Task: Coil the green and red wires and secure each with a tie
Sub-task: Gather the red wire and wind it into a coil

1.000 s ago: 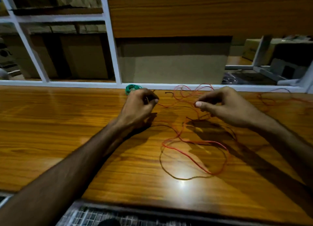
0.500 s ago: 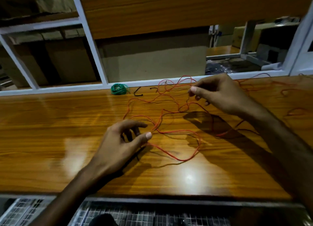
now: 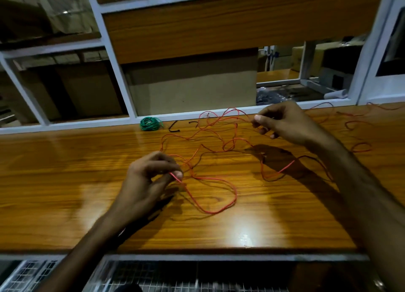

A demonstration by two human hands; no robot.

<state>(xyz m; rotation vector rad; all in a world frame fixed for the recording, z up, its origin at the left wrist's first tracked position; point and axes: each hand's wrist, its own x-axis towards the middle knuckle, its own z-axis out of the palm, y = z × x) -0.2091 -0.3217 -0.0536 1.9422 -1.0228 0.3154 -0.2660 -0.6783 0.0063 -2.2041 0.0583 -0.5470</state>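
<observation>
Red wire [image 3: 213, 179] sprawls in loose, crossing loops over your glossy wood bench [image 3: 65, 182], some trailing off to the right. Your left hand [image 3: 151, 178] pinches one strand between thumb and fingertips near the bench; your right hand [image 3: 282, 123] pinches another stretch, raised near the far edge. The green wire [image 3: 150, 123] sits already coiled in a small tight bundle by the white frame [image 3: 114, 77], though you cannot tell from here whether it is tied. Two short black ties [image 3: 174, 127] lie just beside it.

Risk, as I judge it: the strands overlap in several places, so pulling your hands apart could cinch a knot rather than free a length. The thin, springy wire may also kink, or slip across the slick varnish and snag the trailing part. Feed it gently.
</observation>
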